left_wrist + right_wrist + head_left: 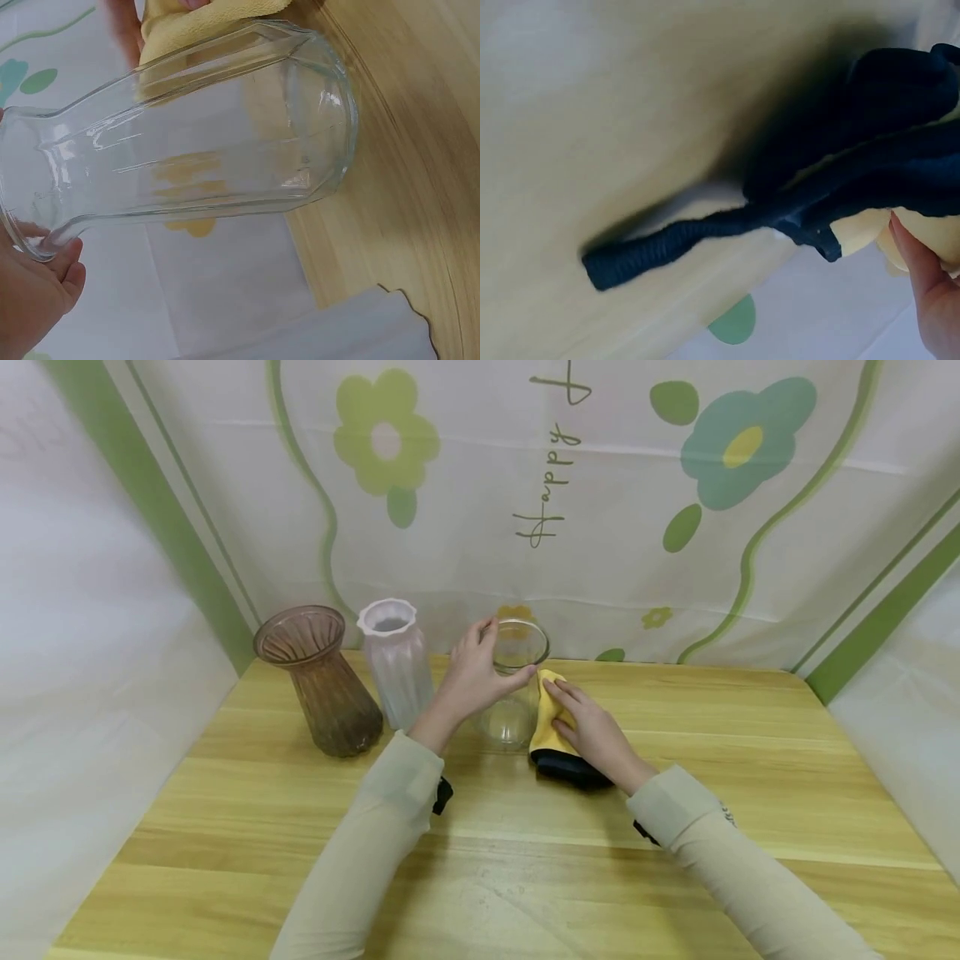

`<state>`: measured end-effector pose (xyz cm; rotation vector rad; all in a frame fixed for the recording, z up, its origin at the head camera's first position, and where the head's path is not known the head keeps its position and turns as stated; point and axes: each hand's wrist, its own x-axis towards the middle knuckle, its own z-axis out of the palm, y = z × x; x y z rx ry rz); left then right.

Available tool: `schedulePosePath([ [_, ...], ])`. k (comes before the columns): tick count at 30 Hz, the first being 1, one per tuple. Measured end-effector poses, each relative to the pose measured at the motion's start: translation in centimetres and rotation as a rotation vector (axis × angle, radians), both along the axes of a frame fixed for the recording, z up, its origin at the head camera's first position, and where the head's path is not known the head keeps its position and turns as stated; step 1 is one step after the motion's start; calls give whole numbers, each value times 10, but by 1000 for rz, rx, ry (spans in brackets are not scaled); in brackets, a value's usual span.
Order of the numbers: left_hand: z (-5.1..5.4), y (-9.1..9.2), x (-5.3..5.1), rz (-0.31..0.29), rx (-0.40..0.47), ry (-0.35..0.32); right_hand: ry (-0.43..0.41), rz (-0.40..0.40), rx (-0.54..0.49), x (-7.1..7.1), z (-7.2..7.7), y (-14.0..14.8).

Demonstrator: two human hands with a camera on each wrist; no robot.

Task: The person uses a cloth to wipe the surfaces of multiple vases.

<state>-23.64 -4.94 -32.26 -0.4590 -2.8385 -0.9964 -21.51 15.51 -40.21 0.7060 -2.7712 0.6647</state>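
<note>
A clear glass vase (506, 722) stands upright on the wooden table; its faceted body fills much of the left wrist view (225, 142). My left hand (476, 672) grips the vase's neck just under the rim, thumb at the front, fingers behind. Against the vase's right side, my right hand (596, 735) holds a yellow cloth (549, 727) with a black part (566, 768) hanging at its lower end. In the right wrist view the dark part (840, 180) covers much of the cloth, and some fingers of the right hand (926, 285) show at the edge.
Left of the clear vase stand a white ribbed vase (397, 668) and, farther left, a brown translucent vase (330, 693) with a flared rim. A white curtain (465, 468) with flowers and green lines hangs behind the table (480, 877) and along its sides.
</note>
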Motion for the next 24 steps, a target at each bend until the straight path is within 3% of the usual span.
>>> schedulePosePath([
  [7,0,-1,-1,-30,-3,-18,52,21,-76,-1,9,-3],
  [14,0,1,-2,-4,-8,-36,99,21,-123,1,16,-8],
  [20,1,1,-2,22,-90,25,89,14,-113,1,16,-8],
  [24,1,2,-2,31,-79,30,74,14,-120,1,13,-7],
])
